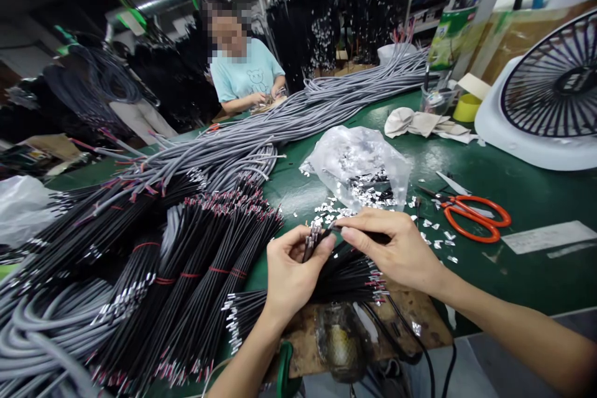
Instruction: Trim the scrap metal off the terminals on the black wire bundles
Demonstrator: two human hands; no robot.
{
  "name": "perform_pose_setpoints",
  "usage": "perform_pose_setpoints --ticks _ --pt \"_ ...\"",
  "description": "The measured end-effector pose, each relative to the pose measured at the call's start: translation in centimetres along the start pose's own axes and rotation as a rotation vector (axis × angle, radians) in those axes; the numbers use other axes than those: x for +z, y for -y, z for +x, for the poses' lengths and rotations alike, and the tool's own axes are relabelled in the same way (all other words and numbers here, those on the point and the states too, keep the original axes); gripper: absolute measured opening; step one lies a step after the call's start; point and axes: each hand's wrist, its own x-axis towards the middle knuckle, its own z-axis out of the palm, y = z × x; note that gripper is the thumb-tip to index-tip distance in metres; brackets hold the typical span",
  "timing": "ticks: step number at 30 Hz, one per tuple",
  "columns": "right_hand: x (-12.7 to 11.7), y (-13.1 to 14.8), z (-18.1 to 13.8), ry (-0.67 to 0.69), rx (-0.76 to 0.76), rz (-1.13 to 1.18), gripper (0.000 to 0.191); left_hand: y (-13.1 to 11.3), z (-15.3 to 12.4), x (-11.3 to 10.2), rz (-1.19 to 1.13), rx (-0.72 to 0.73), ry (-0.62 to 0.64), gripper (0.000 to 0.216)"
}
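Note:
My left hand (295,267) is closed around a small bunch of black cables (313,241) whose silvery ends point upward. Close beside it, my right hand (389,245) pinches a thin dark cable end (336,228) at the fingertips; its exact shape is too small to make out. Beneath both hands lies a bundle of black cables (347,283) with silver ends at the left and reddish wire ends at the right. Just beyond my hands, a clear plastic bag (357,158) holds silvery foil bits and dark pieces. Loose foil bits (326,206) are scattered around it.
Tied black cable bundles (205,273) and long grey cables (289,115) cover the left and back. Orange-handled scissors (471,217), a cloth (420,123) and a white fan (536,99) are on the right. A wooden board (415,317) lies near me. A person (247,74) works opposite.

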Motion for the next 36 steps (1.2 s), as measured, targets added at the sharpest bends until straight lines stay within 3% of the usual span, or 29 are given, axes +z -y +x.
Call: perform_pose_setpoints --ticks 9,15,18,24,30,36 --pt "0.03 0.25 -0.14 -0.035 -0.022 -0.033 0.019 0.11 -0.05 -0.04 -0.048 -0.013 -0.052 0.016" --pt "-0.13 0.22 -0.11 -0.037 -0.013 -0.002 0.019 0.17 -0.05 -0.50 -0.110 -0.026 0.171 0.024" --pt "-0.15 0.07 -0.07 -0.077 0.029 0.050 0.018 0.05 -0.17 -0.54 -0.086 0.001 0.218 0.026" --pt "-0.02 0.47 -0.16 -0.078 0.036 0.107 0.014 0.19 -0.55 -0.23 0.073 0.022 0.175 0.027" --pt "0.15 0.83 -0.21 -0.093 -0.015 0.040 0.013 -0.02 -0.32 0.15 0.052 0.022 0.018 0.018" --pt "0.22 0.29 -0.54 -0.096 -0.124 0.038 0.018 -0.19 -0.14 0.11 0.037 -0.010 0.103 0.024"
